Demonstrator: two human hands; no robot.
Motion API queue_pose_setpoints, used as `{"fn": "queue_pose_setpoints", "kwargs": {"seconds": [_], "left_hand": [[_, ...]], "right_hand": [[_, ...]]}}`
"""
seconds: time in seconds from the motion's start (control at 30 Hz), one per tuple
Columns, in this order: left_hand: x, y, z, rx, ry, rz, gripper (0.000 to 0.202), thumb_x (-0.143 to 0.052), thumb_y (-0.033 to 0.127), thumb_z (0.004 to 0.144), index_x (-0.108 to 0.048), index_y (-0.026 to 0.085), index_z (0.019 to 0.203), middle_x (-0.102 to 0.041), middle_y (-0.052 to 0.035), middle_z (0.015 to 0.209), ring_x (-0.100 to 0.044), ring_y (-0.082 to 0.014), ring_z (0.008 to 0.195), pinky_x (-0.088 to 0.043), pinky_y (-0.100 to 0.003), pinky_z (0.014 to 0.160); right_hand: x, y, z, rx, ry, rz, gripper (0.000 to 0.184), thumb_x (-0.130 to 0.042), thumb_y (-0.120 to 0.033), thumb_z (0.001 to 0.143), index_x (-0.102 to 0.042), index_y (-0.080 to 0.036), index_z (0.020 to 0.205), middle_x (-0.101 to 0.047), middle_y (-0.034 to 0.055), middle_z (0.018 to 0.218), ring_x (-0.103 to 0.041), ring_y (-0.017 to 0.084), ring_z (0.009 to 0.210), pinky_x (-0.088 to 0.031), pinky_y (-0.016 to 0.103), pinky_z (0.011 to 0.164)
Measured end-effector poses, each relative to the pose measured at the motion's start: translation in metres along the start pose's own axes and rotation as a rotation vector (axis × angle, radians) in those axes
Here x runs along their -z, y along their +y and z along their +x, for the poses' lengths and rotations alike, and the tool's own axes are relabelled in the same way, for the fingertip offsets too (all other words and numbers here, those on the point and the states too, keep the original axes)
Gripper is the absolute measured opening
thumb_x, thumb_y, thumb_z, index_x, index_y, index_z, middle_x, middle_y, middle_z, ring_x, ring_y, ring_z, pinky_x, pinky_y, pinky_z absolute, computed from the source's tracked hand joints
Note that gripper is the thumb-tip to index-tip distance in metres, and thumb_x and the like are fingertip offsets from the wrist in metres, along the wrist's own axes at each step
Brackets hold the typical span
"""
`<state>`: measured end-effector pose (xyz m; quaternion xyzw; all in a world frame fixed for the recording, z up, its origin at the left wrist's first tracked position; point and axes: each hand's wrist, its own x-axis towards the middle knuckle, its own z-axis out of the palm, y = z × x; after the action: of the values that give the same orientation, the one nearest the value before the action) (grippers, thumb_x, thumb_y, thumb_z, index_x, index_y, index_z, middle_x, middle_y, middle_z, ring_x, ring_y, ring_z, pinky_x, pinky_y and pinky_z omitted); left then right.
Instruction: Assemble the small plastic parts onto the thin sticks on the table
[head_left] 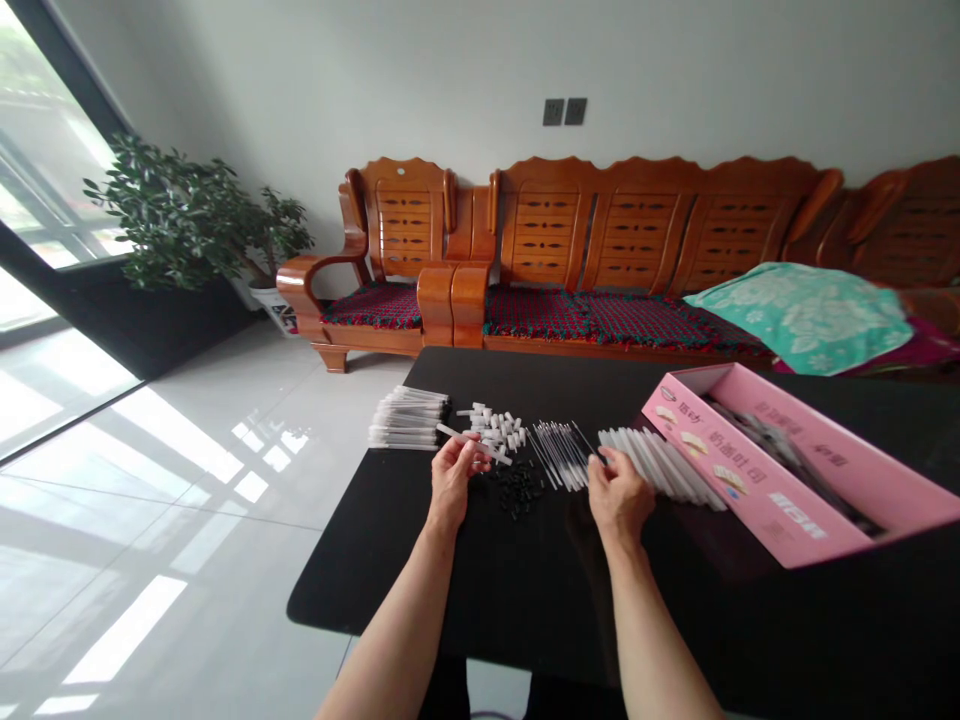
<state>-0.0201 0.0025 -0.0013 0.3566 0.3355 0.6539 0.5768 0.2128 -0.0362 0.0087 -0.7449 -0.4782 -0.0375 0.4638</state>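
While the left hand (452,472) pinches one white tube (450,432) between thumb and fingertips, holding it slantwise just over the table (525,600), the right hand (616,495) lies at three o'clock from it. Its fingers are curled down, touching the near ends where the rods (561,455) meet the sleeves (664,462). Whether it grips any of them I cannot tell.

Five heaps lie in a row across the black top, all at twelve o'clock from the two hands. One is a neat bundle (406,418) of white tubes, at eleven o'clock from the left hand. The second is a scatter of white caps (501,428), just beyond the held tube. The third is a small pile of black bits (517,490), between the hands. Then come the thin rods, lying side by side, and the white sleeves fanned out at two o'clock from the right hand. The pieces in each heap are too many and too small to count.

One open pink box (780,500) sits at three o'clock, touching the far end of the sleeves, with dark contents I cannot make out.

Beyond the table stand one wooden armchair (390,250) and one long sofa (637,240) with one green cloth (810,315) on it. One potted plant (187,215) stands at ten o'clock, and two sockets (564,111) are on the wall.
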Motion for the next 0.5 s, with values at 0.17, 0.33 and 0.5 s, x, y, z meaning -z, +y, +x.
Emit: {"fn": "queue_pose_setpoints", "kwargs": {"seconds": [0.17, 0.33, 0.5], "left_hand": [[-0.008, -0.002, -0.006, 0.089, -0.152, 0.033, 0.038, -0.079, 0.042, 0.076, -0.069, 0.013, 0.099, -0.071, -0.0069, 0.082, -0.068, -0.0157, 0.069, -0.056, -0.026, 0.062], [-0.006, 0.001, -0.002, 0.086, -0.124, 0.012, 0.044, -0.078, 0.042, 0.077, -0.069, 0.014, 0.109, -0.071, -0.0086, 0.095, -0.066, -0.0139, 0.070, -0.055, -0.024, 0.060], [0.002, 0.008, 0.004, 0.036, -0.030, -0.075, 0.037, -0.077, 0.042, 0.078, -0.073, 0.015, 0.102, -0.070, -0.0056, 0.088, -0.061, -0.0092, 0.064, -0.049, -0.018, 0.054]], "right_hand": [[-0.017, -0.048, -0.027, 0.351, -0.509, 0.381, 0.039, -0.042, -0.044, 0.098, -0.071, -0.018, 0.091, -0.070, 0.0064, 0.074, -0.063, 0.017, 0.066, -0.042, 0.025, 0.063], [-0.018, -0.056, -0.031, 0.284, -0.745, 0.485, 0.041, -0.043, -0.045, 0.098, -0.065, -0.018, 0.076, -0.055, -0.0020, 0.054, -0.051, 0.012, 0.050, -0.034, 0.023, 0.053], [-0.014, -0.044, -0.024, 0.149, -0.905, 0.629, 0.042, -0.048, -0.049, 0.095, -0.064, -0.017, 0.072, -0.048, -0.0046, 0.048, -0.044, 0.010, 0.045, -0.032, 0.023, 0.049]]}}
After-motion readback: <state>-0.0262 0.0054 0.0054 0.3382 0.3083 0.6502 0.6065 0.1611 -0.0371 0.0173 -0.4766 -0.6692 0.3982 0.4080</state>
